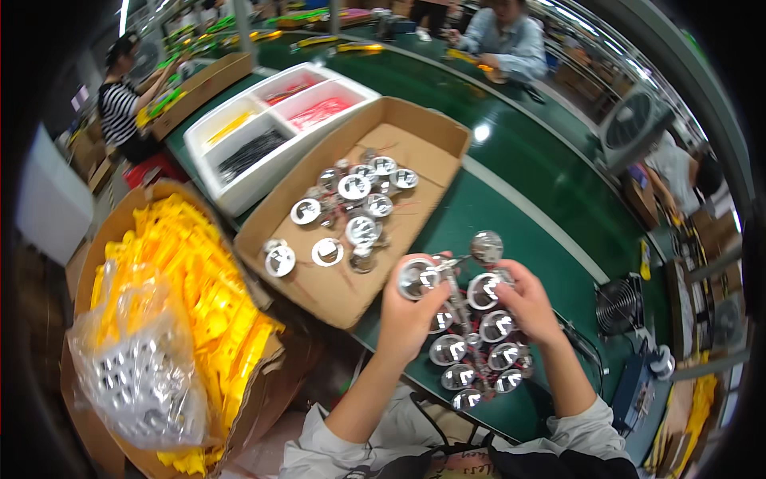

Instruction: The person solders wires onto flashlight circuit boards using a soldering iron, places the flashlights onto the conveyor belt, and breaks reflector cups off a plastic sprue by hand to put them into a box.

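My left hand [408, 313] is closed on a round silver lamp reflector [416, 279], thumb bent over its near side. On the other side of the cluster, my right hand [530, 302] pinches another silver lamp reflector [484, 290] between thumb and fingers. Between and below my hands, several more reflectors [504, 356] lie in two rows on the green worktop, with thin red wires among them. One rounded clear-and-silver piece [487, 247] stands just beyond my fingers. How the pieces join in the middle is too blurred to tell.
A cardboard tray [435, 132] of wired reflectors sits ahead-left, beside a white foam box [209, 177] with divided compartments. At left, a carton holds yellow plastic parts [215, 299] and a clear bag [144, 391] of silver pieces. A black fan [619, 306] stands right. Co-workers sit beyond.
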The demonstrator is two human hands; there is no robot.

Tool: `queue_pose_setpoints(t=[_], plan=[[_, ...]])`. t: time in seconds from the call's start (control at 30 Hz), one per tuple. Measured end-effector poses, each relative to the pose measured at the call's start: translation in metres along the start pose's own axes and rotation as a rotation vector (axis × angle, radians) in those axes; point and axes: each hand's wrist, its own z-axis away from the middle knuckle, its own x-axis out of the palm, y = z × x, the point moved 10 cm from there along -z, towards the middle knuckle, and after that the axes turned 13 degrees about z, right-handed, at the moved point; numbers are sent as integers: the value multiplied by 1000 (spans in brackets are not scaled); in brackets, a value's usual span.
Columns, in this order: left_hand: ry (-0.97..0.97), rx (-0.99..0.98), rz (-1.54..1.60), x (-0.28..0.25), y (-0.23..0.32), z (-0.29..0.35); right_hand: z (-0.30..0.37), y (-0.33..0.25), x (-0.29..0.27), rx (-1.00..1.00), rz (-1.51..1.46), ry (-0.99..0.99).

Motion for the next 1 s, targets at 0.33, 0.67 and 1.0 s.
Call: queue_pose_setpoints(t=[0.33, 0.67, 1.0], plan=[[110, 187, -594, 6, 15, 3, -1, 47, 2, 127, -192, 274], [108, 86, -720, -5, 0, -14, 137, 2, -129, 170, 1281, 519], [147, -3, -929, -20, -17, -26, 163, 30, -159, 77, 1348, 658]])
